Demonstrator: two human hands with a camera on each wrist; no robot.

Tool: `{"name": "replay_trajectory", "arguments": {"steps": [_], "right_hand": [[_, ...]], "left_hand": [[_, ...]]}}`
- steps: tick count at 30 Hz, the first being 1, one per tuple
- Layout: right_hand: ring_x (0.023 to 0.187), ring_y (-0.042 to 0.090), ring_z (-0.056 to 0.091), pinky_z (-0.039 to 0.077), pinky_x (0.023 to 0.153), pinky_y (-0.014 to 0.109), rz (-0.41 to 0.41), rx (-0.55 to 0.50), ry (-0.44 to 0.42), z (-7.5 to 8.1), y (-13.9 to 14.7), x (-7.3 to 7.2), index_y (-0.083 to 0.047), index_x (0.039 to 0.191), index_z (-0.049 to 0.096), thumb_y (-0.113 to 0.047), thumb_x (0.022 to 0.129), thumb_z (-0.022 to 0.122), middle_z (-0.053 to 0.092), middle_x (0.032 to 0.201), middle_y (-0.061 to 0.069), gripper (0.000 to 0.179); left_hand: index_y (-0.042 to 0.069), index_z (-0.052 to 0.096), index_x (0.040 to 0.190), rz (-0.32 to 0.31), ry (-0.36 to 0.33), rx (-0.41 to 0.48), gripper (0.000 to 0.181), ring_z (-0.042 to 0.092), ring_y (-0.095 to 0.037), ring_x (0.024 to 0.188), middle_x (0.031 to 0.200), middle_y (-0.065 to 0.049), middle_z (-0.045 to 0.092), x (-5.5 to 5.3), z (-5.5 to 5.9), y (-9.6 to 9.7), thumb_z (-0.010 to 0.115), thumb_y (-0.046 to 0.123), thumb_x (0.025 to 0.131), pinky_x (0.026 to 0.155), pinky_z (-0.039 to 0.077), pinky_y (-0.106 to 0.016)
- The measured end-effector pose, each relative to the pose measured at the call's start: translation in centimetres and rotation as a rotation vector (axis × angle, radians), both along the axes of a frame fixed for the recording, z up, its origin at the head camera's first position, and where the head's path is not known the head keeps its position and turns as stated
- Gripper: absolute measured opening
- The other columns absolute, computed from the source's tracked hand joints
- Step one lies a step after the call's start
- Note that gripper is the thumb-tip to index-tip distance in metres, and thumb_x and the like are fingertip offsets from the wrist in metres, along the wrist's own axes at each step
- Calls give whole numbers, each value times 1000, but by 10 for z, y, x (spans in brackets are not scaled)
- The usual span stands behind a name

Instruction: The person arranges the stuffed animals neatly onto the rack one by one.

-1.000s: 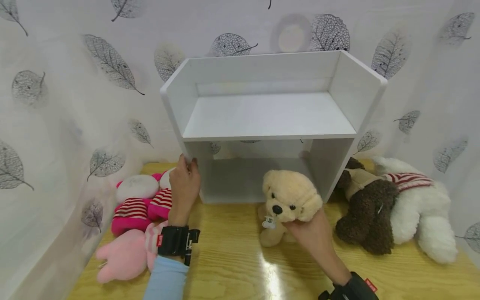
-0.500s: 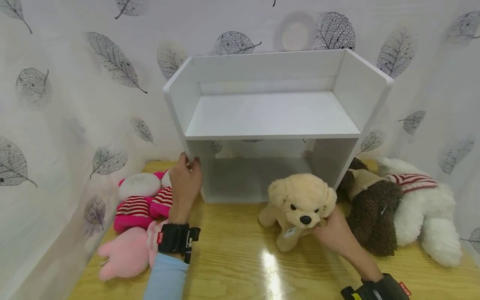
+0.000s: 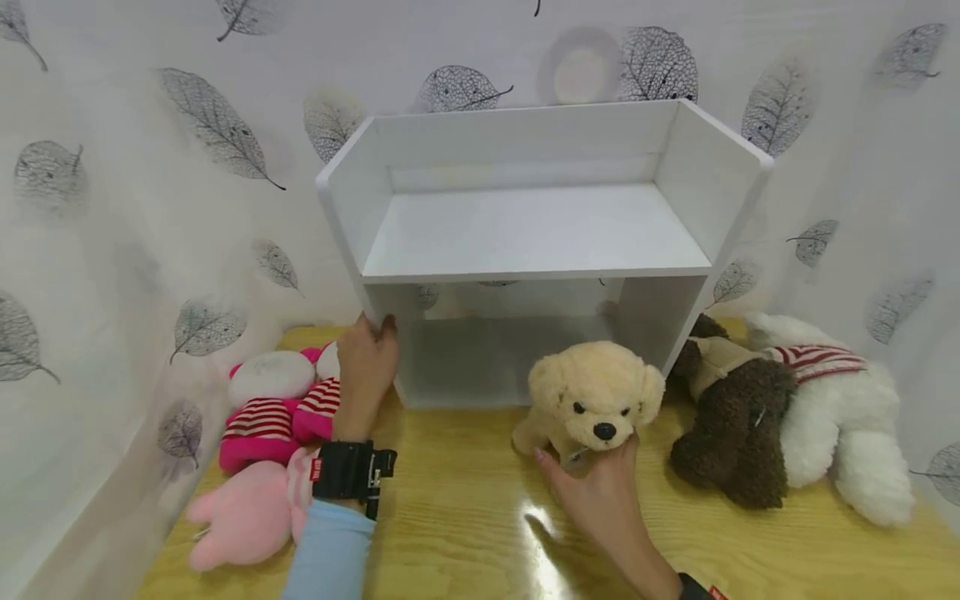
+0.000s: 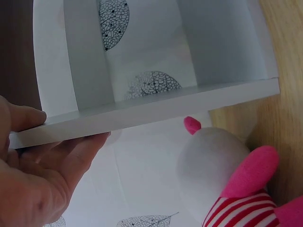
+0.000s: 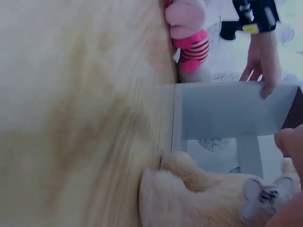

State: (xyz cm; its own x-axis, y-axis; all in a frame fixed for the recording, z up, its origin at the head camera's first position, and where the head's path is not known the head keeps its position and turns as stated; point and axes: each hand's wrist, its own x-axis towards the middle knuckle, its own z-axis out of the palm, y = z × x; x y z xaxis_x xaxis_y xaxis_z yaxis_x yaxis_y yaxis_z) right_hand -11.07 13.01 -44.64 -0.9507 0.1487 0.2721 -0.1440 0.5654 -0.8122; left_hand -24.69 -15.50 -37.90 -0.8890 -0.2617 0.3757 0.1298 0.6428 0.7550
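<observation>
In the head view a cream plush dog (image 3: 592,392) stands on the table at the shelf's lower right opening, facing me. A tag (image 5: 265,197) hangs at its chest in the right wrist view. My right hand (image 3: 603,496) is at the dog's chest, its thumb spread to one side and the other fingers by the chin, partly hidden. My left hand (image 3: 366,362) grips the front edge of the left side panel of a white two-tier shelf (image 3: 536,272). The left wrist view shows the thumb and fingers on either side of that panel.
Left of the shelf lie two pink plush toys with striped clothes (image 3: 262,417) and a pale pink plush (image 3: 247,512). A dark brown plush (image 3: 738,417) and a white plush (image 3: 847,425) lie on the right. A leaf-print curtain (image 3: 225,142) hangs behind.
The plush dog turned to face me and shifted slightly right, then stayed put. My right hand moved from its side round to its chest. My left hand kept its grip on the shelf.
</observation>
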Motion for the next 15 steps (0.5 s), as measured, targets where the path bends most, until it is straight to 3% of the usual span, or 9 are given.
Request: {"name": "replay_trajectory", "arguments": {"steps": [3,6,9,12,15], "right_hand": [[150,42,18,19,115,69,-32,-47,130,-3,-2,-19,-10,160,22,-23,75,92,24,161,23,111],[146,34,30,28,114,62,-68,-137,185,-3,3,-32,-12,160,20,-16,73,92,29,158,19,112],[135,20,46,39,111,43,-77,-217,176,-2,12,-39,-12,154,32,-12,75,90,43,149,8,98],[120,5,56,46,99,23,-69,-279,121,0,23,-39,-12,144,47,-9,76,89,56,131,-10,80],[102,-4,59,49,85,15,38,-274,80,-1,35,-34,-6,128,58,0,78,84,60,110,-19,57]], "left_hand": [[-4,64,118,-15,-10,-1,34,68,-38,84,100,-28,72,0,-1,0,53,25,104,72,54,-51],[-5,64,119,-11,-22,-3,36,71,-40,90,105,-28,72,1,-1,0,54,26,104,75,56,-53],[-6,63,121,-2,-16,-6,37,72,-42,94,109,-30,72,2,-1,0,53,25,104,76,57,-55],[-5,63,122,-3,-8,0,37,72,-44,97,111,-31,71,1,1,0,53,25,104,78,58,-56],[-4,63,124,-9,-13,9,38,71,-45,105,117,-31,70,-1,1,-1,53,26,104,82,58,-57]]}}
